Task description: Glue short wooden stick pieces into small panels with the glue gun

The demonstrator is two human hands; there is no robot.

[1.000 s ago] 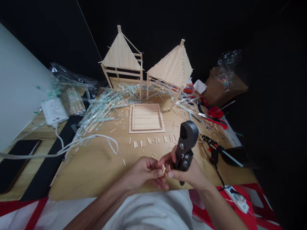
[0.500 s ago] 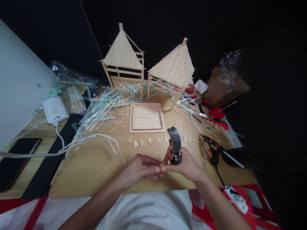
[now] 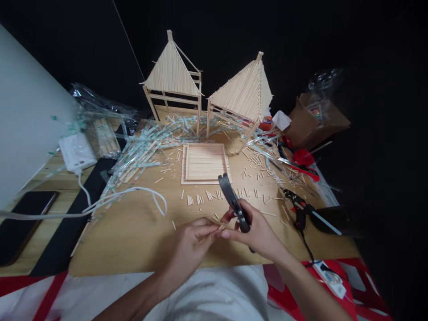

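Note:
My left hand [image 3: 197, 238] is closed, pinching small pieces of wooden stick [image 3: 221, 227] between thumb and fingertips. My right hand [image 3: 259, 229] is wrapped round a black plier-like tool [image 3: 232, 198], whose curved end points up and away from me. The right thumb tip and fingertips are close to the pinched pieces; I cannot tell whether they touch. Just beyond the hands, short cut sticks [image 3: 199, 199] lie in a row of small groups. Behind them lies a shallow rectangular tray of sticks [image 3: 205, 182] with a raised border.
Two stick-built houses [image 3: 172, 71] with peaked roofs stand at the back. Plastic-wrapped sticks [image 3: 143, 151] are heaped at left, beside a white cable [image 3: 133, 189], power bank [image 3: 76, 152] and phone [image 3: 26, 209]. A glue gun [image 3: 299, 209] and cardboard box [image 3: 310, 125] are at right.
The tool has tilted, its curved end swinging left. My right fingers have opened away a little from the left fingertips, and the stick pieces now show in the left pinch.

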